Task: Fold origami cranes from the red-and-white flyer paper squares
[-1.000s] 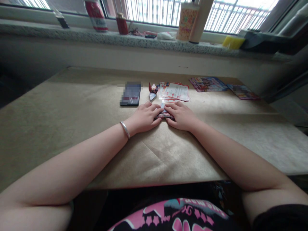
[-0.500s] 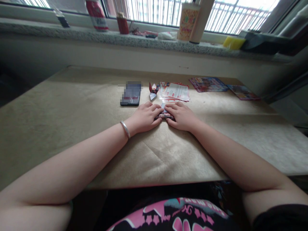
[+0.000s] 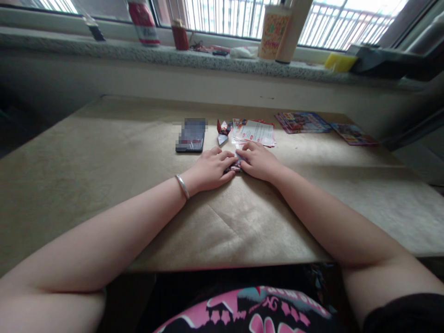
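Observation:
On the table in front of me lies a small piece of folded paper (image 3: 237,159), white on top with a patterned near edge. My left hand (image 3: 215,169) holds down its left part, fingers on top and thumb along the near edge; a silver bangle circles that wrist. From the other side my right hand (image 3: 262,161) grips the paper with bent fingers and thumb. Much of the paper is hidden under the fingers. Just beyond stands a folded paper figure (image 3: 223,133), red and patterned with white faces. A stack of printed sheets (image 3: 256,132) lies beside it.
A dark phone (image 3: 192,135) rests to the left of the paper figure. Colourful printed cards (image 3: 303,123) lie at the back right, with another pile (image 3: 352,134) next to them. The windowsill (image 3: 208,59) carries a can (image 3: 144,25), a patterned cup (image 3: 274,32) and a yellow object (image 3: 340,62).
My right hand has shifted slightly up and away from the near edge, its fingers more bent. The left hand stays on the paper. The whole view has moved slightly.

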The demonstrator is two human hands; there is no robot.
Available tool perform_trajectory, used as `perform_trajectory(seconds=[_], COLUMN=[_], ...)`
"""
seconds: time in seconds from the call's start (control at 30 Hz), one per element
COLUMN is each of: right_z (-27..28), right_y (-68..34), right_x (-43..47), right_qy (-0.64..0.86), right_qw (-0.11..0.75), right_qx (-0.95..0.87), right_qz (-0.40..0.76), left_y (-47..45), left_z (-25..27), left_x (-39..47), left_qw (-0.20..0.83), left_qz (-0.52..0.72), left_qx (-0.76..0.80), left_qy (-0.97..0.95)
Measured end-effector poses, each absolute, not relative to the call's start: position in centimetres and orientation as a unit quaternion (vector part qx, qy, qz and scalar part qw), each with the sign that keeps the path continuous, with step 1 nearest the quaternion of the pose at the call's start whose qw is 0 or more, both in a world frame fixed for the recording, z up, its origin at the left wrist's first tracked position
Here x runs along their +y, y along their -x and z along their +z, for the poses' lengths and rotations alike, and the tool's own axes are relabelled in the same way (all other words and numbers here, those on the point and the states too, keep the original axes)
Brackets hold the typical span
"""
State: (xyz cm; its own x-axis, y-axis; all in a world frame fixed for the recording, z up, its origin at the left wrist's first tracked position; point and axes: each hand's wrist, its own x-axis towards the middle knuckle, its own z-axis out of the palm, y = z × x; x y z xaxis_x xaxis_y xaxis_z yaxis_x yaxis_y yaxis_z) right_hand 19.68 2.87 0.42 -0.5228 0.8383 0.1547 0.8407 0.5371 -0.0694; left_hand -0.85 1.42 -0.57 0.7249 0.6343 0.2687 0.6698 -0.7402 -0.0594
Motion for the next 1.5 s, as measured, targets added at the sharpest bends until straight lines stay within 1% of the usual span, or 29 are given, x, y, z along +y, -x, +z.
perform_trajectory(seconds=[0.4,1.1,1.5], right_z=[-0.12,0.28,0.05], right_y=[-19.95,-19.77,-19.86], right_x=[2.90,2.73,2.95], right_qy=[0.475,0.483,0.486], right_qw=[0.130,0.104,0.106], right_qx=[-0.870,-0.869,-0.868], right_qz=[-0.006,-0.012,-0.006], left_y=[0.88,0.77,0.78], left_z=[-0.71,-0.58,-0.50], left_x=[1.28,1.37,1.26], left_qw=[0.085,0.092,0.089], left_qz=[-0.120,-0.115,-0.112], left_qx=[-0.352,-0.352,-0.354], left_qy=[0.924,0.924,0.924])
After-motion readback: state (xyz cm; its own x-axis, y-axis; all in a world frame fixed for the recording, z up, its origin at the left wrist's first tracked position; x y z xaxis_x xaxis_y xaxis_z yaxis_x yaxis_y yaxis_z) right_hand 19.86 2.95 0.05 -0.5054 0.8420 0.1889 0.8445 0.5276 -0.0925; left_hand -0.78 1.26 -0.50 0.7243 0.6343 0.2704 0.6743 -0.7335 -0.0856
